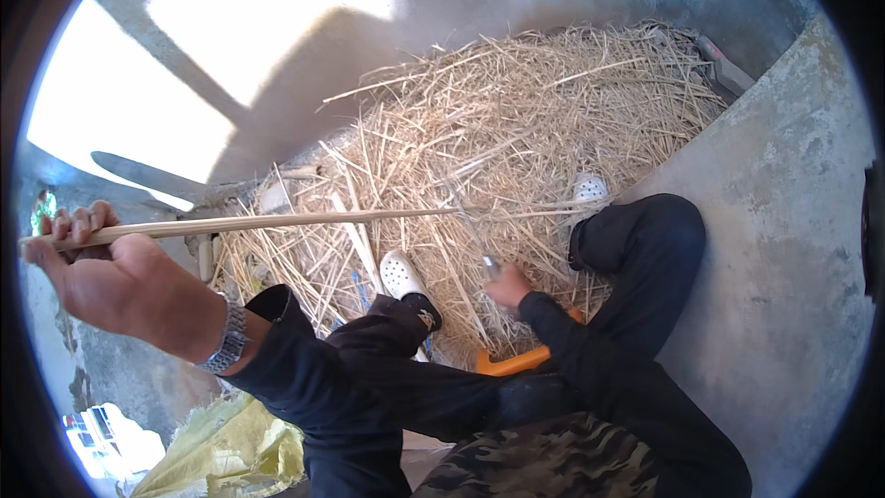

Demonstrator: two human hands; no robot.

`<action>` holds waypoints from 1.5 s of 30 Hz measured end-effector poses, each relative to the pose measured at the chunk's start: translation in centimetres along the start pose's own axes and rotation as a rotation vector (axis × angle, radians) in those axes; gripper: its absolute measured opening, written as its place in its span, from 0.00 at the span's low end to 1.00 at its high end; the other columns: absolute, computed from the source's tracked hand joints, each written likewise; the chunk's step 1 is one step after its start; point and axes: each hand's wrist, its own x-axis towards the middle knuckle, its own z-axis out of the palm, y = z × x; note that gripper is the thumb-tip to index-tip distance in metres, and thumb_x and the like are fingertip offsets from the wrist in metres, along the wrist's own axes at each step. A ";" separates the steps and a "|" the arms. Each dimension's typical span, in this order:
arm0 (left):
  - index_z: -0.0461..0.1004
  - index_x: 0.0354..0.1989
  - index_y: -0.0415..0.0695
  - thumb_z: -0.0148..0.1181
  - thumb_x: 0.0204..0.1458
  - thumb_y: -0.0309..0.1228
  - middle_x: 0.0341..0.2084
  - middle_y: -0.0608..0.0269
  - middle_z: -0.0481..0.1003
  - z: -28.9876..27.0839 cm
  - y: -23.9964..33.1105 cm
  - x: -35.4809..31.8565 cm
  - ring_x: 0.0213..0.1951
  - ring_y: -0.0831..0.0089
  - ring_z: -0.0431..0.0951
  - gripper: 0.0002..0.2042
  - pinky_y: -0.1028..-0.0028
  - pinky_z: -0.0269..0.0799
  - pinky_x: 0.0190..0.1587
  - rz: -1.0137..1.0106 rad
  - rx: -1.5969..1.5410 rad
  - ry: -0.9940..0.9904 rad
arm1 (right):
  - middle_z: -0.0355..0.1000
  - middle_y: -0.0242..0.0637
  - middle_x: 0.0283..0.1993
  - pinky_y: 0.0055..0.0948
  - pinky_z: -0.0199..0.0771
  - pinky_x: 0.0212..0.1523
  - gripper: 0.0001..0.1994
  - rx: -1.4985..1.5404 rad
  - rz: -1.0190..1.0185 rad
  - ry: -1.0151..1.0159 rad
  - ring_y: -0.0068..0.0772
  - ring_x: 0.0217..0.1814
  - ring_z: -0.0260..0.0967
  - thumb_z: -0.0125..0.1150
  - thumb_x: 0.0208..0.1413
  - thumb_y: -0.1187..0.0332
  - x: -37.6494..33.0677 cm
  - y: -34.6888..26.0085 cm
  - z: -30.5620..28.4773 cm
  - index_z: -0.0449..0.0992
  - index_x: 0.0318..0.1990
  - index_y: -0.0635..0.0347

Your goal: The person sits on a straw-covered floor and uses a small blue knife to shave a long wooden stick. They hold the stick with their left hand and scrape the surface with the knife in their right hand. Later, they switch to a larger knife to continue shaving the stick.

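Note:
My left hand (97, 263), with a metal watch on its wrist, is raised at the far left and closed round one end of a long pale bamboo strip (277, 221). The strip runs almost level to the right, thinning towards the middle of the view. Lower and nearer my knees, my right hand (509, 288) is closed on the handle of a knife (474, 229). Its narrow blade points up and to the left, and crosses the strip's far end in view. Whether blade and strip touch, I cannot tell.
A wide heap of pale shavings (516, 129) covers the floor round my white clogs (402, 275). Concrete walls (774, 212) close in the right and far sides. An orange plastic piece (512, 364) shows between my legs. A yellowish woven sack (230, 452) lies at the lower left.

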 end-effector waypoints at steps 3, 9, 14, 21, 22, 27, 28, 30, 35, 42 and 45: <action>0.66 0.31 0.35 0.55 0.59 0.30 0.21 0.63 0.61 -1.7 0.6 1.3 0.20 0.77 0.60 0.10 0.76 0.59 0.27 0.026 0.006 -0.043 | 0.72 0.45 0.22 0.36 0.70 0.28 0.11 0.147 -0.390 -0.171 0.40 0.23 0.70 0.57 0.43 0.70 -6.8 -11.7 1.4 0.73 0.33 0.68; 0.61 0.27 0.37 0.49 0.58 0.24 0.20 0.59 0.59 -4.7 1.0 2.5 0.19 0.72 0.59 0.08 0.73 0.58 0.27 -0.111 -0.077 -0.090 | 0.71 0.49 0.22 0.38 0.69 0.29 0.11 0.085 -0.489 -0.174 0.47 0.24 0.70 0.58 0.43 0.68 -7.4 -15.2 2.9 0.74 0.33 0.67; 0.59 0.31 0.38 0.49 0.61 0.33 0.21 0.59 0.58 -7.3 1.7 2.9 0.21 0.72 0.58 0.12 0.73 0.58 0.27 -0.131 -0.088 -0.071 | 0.73 0.48 0.24 0.38 0.71 0.31 0.12 -0.039 -0.367 -0.101 0.48 0.27 0.72 0.58 0.43 0.66 -5.4 -11.4 3.0 0.74 0.33 0.68; 0.60 0.30 0.35 0.52 0.50 0.20 0.22 0.61 0.59 -4.3 2.9 1.3 0.20 0.73 0.59 0.06 0.72 0.56 0.28 -0.101 -0.168 -0.068 | 0.69 0.44 0.20 0.33 0.68 0.27 0.09 0.017 -0.690 -0.074 0.35 0.20 0.68 0.57 0.43 0.71 -10.6 -17.2 2.3 0.74 0.34 0.62; 0.60 0.30 0.35 0.52 0.48 0.19 0.22 0.61 0.58 -3.7 3.2 1.0 0.20 0.73 0.59 0.06 0.72 0.56 0.28 -0.108 -0.202 -0.067 | 0.67 0.42 0.18 0.32 0.67 0.25 0.07 0.106 -0.595 -0.040 0.32 0.19 0.65 0.57 0.43 0.72 -8.9 -15.2 2.8 0.72 0.31 0.64; 0.58 0.29 0.34 0.45 0.54 0.19 0.21 0.60 0.57 -5.4 2.6 1.9 0.21 0.72 0.58 0.04 0.71 0.57 0.28 -0.110 -0.174 -0.123 | 0.71 0.51 0.23 0.42 0.71 0.32 0.10 -0.052 -0.320 -0.047 0.48 0.29 0.74 0.58 0.44 0.67 -4.5 -9.8 1.1 0.73 0.31 0.66; 0.57 0.29 0.35 0.43 0.54 0.18 0.21 0.59 0.57 -6.3 2.3 2.4 0.21 0.72 0.58 0.04 0.71 0.57 0.28 -0.099 -0.161 -0.122 | 0.71 0.51 0.24 0.42 0.71 0.32 0.11 -0.041 -0.305 -0.068 0.48 0.29 0.74 0.58 0.44 0.67 -5.9 -10.7 1.2 0.73 0.32 0.65; 0.55 0.28 0.35 0.39 0.55 0.17 0.20 0.58 0.56 -6.7 2.6 3.7 0.21 0.71 0.58 0.04 0.70 0.57 0.28 -0.069 -0.140 -0.120 | 0.72 0.49 0.24 0.43 0.71 0.33 0.12 0.033 -0.477 -0.067 0.49 0.29 0.74 0.58 0.44 0.67 -9.8 -14.1 1.1 0.74 0.37 0.62; 0.55 0.29 0.37 0.49 0.51 0.20 0.23 0.56 0.54 -6.1 3.1 4.5 0.23 0.67 0.59 0.08 0.66 0.58 0.27 -0.176 -0.256 -0.005 | 0.71 0.46 0.22 0.35 0.69 0.29 0.09 0.116 -0.494 -0.002 0.35 0.25 0.72 0.58 0.43 0.70 -7.6 -12.4 2.3 0.72 0.31 0.67; 0.60 0.28 0.32 0.49 0.53 0.21 0.24 0.56 0.58 -8.7 1.2 5.6 0.22 0.69 0.60 0.06 0.69 0.58 0.26 -0.111 -0.092 -0.164 | 0.69 0.45 0.20 0.36 0.68 0.29 0.07 -0.099 -0.394 0.069 0.39 0.21 0.68 0.56 0.44 0.70 -2.4 -6.7 2.5 0.72 0.27 0.66; 0.62 0.28 0.32 0.49 0.52 0.21 0.21 0.56 0.57 -7.3 2.0 6.1 0.22 0.67 0.59 0.05 0.68 0.56 0.23 -0.079 -0.070 -0.150 | 0.70 0.46 0.21 0.35 0.69 0.29 0.09 0.026 -0.509 -0.024 0.40 0.23 0.70 0.57 0.43 0.70 -6.6 -11.6 1.9 0.74 0.32 0.65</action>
